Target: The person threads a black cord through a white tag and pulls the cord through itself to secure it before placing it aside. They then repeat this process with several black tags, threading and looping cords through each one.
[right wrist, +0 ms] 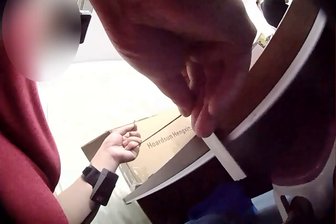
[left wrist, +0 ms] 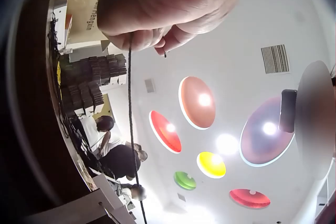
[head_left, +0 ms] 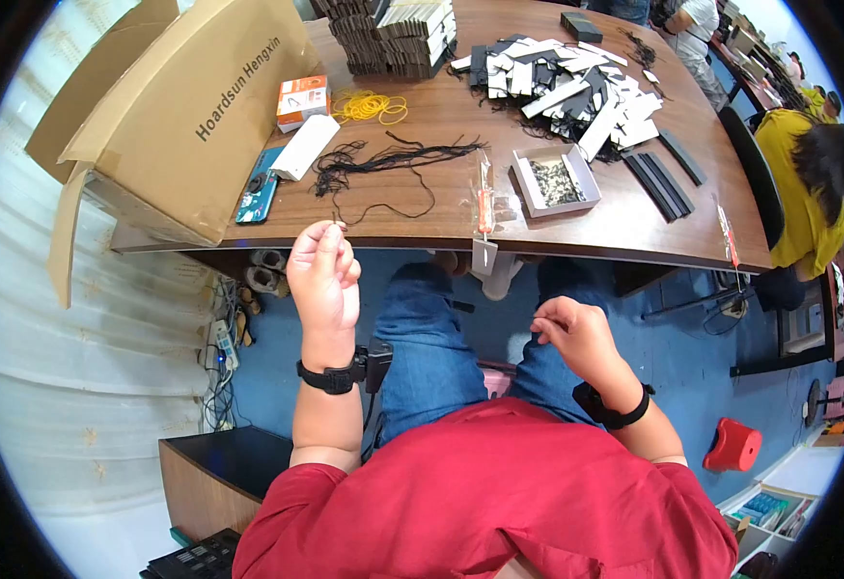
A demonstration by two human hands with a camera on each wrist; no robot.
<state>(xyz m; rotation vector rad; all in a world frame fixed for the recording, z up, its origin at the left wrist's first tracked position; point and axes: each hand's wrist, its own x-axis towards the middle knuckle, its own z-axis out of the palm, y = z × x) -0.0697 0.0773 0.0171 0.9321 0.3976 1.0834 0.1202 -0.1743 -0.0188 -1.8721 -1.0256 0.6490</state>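
Observation:
My left hand [head_left: 323, 275], raised before the table's front edge, pinches a thin black cord [left wrist: 130, 103] between thumb and fingers. From there the cord runs taut across to my right hand [head_left: 574, 333], which holds its other part at the fingertips, over my lap. The right wrist view shows this stretch of cord [right wrist: 160, 131] between both hands. Beyond the left hand, a tangled bundle of black cords [head_left: 345, 172] lies on the table. A white strip [right wrist: 227, 158] overlaps the right fingertips from behind and reaches past the table edge.
On the brown table [head_left: 422, 217] stand a large cardboard box [head_left: 190, 125], a phone [head_left: 260, 188], yellow cord [head_left: 369, 106] and a small tray [head_left: 586, 196] of small pieces. Farther off are a pile of black and white tags [head_left: 576, 92] and black strips [head_left: 658, 186]. A person in yellow [head_left: 798, 183] sits right.

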